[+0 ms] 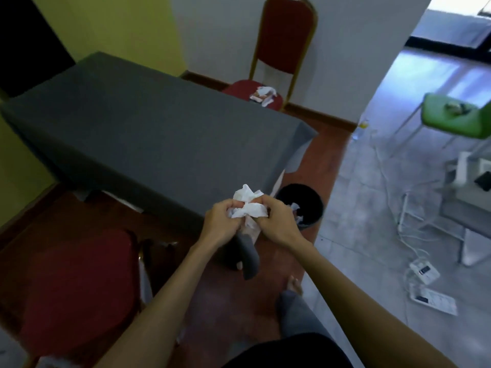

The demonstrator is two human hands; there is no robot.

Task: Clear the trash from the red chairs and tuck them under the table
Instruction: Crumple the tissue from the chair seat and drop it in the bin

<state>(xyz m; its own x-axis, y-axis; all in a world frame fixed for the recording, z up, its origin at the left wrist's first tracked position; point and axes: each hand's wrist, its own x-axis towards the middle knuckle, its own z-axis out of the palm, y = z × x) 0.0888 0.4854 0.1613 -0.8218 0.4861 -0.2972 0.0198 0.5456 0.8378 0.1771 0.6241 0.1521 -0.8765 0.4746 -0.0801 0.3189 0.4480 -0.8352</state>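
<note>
My left hand (222, 221) and my right hand (276, 219) are both closed around a wad of crumpled white tissue (249, 205), held above the table's near corner, just left of a black trash bin (316, 208) with white paper inside. A red chair (77, 288) stands at the lower left, its seat bare and pulled out from the table (132, 128), which is draped in a dark grey cloth. A second red chair (284, 43) with a gold frame stands at the table's far end; crumpled paper trash (264, 95) lies on its seat.
A green chair (457, 118) with a small object on it stands at the right on the grey tiled floor. White cables, a power strip (423, 270) and papers lie on the floor at right. My foot (293, 284) is on the reddish floor below my hands.
</note>
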